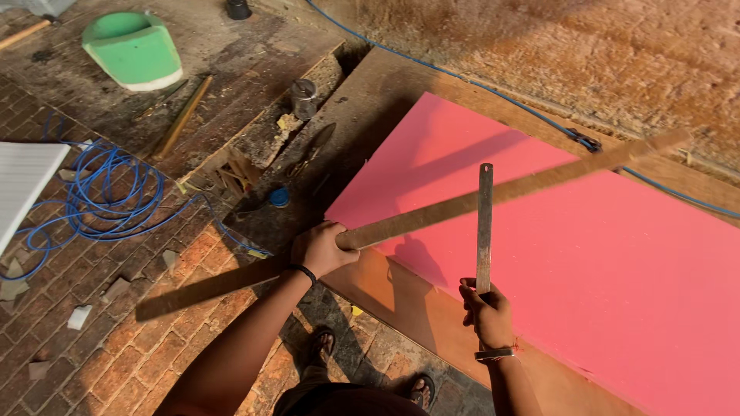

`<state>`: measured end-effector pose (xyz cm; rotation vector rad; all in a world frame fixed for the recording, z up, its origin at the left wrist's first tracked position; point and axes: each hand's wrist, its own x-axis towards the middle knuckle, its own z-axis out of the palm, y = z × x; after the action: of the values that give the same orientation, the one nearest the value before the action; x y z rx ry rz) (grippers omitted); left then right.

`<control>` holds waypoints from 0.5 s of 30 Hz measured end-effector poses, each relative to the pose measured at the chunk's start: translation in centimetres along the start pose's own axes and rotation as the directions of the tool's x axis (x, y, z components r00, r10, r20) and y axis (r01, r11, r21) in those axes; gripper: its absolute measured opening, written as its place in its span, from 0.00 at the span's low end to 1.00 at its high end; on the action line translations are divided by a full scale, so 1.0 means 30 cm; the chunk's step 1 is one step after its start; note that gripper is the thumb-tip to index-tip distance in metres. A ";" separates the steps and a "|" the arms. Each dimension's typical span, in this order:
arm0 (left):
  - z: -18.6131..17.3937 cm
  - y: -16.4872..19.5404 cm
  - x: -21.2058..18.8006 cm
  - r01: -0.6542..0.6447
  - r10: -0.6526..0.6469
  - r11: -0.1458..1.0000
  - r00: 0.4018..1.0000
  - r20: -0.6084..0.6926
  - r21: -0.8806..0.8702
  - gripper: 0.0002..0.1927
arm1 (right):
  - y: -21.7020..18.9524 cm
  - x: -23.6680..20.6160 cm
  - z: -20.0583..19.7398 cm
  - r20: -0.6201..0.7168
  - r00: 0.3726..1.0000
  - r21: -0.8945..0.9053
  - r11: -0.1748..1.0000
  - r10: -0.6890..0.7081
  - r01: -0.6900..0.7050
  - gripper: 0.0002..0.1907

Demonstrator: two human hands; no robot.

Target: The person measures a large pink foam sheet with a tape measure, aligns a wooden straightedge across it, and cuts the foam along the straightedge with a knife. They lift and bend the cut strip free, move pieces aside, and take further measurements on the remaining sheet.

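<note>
The left hand (pixel 320 248) wraps a long wooden straightedge (pixel 493 192) slanting toward two o'clock across the pink sheet (pixel 586 254); the right hand (pixel 486 308) pinches a steel ruler (pixel 484 223) upright toward twelve, apparently for measuring.

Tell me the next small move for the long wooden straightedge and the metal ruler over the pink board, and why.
Probably lower the long wooden straightedge flat onto the pink board. The left hand grips it near the board's corner, and its shadow falls apart from it, so it seems raised. The right hand holds the metal ruler upright across it, ready to measure once it rests.
</note>
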<state>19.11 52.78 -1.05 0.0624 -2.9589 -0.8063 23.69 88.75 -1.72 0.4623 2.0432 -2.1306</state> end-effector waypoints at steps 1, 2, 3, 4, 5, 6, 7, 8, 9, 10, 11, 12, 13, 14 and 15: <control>-0.013 -0.076 0.015 0.059 -0.060 0.998 0.997 -0.040 -0.025 0.28 | -0.009 0.021 0.072 0.028 1.000 -0.016 1.000 0.001 0.000 0.13; -0.028 -0.156 0.025 0.110 -0.114 0.993 0.991 -0.073 -0.049 0.28 | -0.017 0.035 0.138 0.049 0.999 -0.027 1.000 0.004 -0.003 0.13; -0.031 -0.228 0.028 0.197 -0.205 0.972 0.977 -0.054 -0.129 0.27 | -0.017 0.038 0.206 0.063 0.998 -0.034 0.999 0.012 -0.010 0.13; -0.023 -0.280 0.034 0.279 -0.290 0.939 0.957 -0.025 -0.202 0.27 | -0.017 0.036 0.273 0.045 0.998 -0.053 0.998 0.041 -0.039 0.13; -0.021 -0.331 0.049 0.354 -0.365 0.895 0.931 0.011 -0.270 0.26 | -0.017 0.035 0.335 0.023 0.997 -0.069 0.995 0.069 -0.068 0.14; -0.025 -0.383 0.066 0.409 -0.419 0.888 0.908 -0.002 -0.208 0.28 | -0.009 0.032 0.401 -0.003 0.995 -0.082 0.992 0.097 -0.097 0.14; -0.025 -0.429 0.080 0.458 -0.466 0.877 0.885 -0.019 -0.147 0.30 | 0.004 0.030 0.464 -0.004 0.994 -0.078 0.991 0.109 -0.109 0.14; -0.021 -0.462 0.091 0.503 -0.508 0.859 0.861 -0.036 -0.089 0.32 | 0.014 0.025 0.509 -0.011 0.993 -0.078 0.990 0.121 -0.121 0.14; -0.018 -0.485 0.105 0.512 -0.515 0.856 0.856 -0.037 -0.070 0.31 | 0.023 0.017 0.544 -0.017 0.991 -0.083 0.988 0.131 -0.132 0.14; -0.014 -0.502 0.120 0.521 -0.523 0.852 0.851 -0.041 -0.054 0.31 | 0.036 0.008 0.572 -0.023 0.992 -0.077 0.989 0.127 -0.128 0.14; -0.014 -0.516 0.139 0.527 -0.528 0.849 0.848 -0.046 -0.039 0.31 | 0.048 0.002 0.592 -0.032 0.992 -0.071 0.990 0.119 -0.121 0.14; -0.014 -0.527 0.159 0.561 -0.561 0.825 0.828 0.017 -0.068 0.29 | 0.059 -0.006 0.601 -0.044 0.993 -0.065 0.992 0.109 -0.112 0.13; -0.011 -0.532 0.177 0.595 -0.589 0.799 0.804 0.081 -0.093 0.27 | 0.070 -0.015 0.599 -0.069 0.992 -0.061 0.992 0.102 -0.106 0.13; -0.006 -0.530 0.195 0.630 -0.614 0.768 0.775 0.148 -0.115 0.25 | 0.078 -0.025 0.586 -0.092 0.991 -0.060 0.993 0.095 -0.101 0.13; 0.003 -0.528 0.211 0.610 -0.599 0.781 0.792 0.121 -0.131 0.26 | 0.088 -0.039 0.570 -0.116 0.989 -0.060 0.993 0.091 -0.098 0.13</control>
<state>13.09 38.82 -8.78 1.0471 -2.9273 -1.1257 23.66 71.51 -3.46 0.6710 2.0978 -2.0193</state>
